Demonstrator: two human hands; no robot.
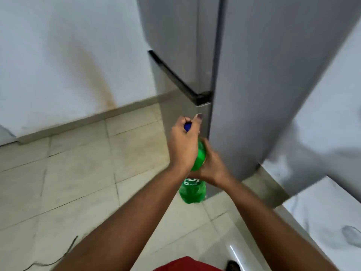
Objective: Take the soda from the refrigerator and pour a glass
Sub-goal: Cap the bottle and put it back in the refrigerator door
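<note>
A green soda bottle with a blue cap hangs upright over the tiled floor in front of the grey refrigerator. My left hand is closed over the cap and the bottle's neck. My right hand grips the bottle's middle from the right side, covering part of the label. The refrigerator doors are shut, with a dark handle strip between the upper and lower door. No glass is in view.
A white wall with a brown stain stands at the left. Beige floor tiles spread below, with a dark cable at the lower left. A white marbled counter runs along the right.
</note>
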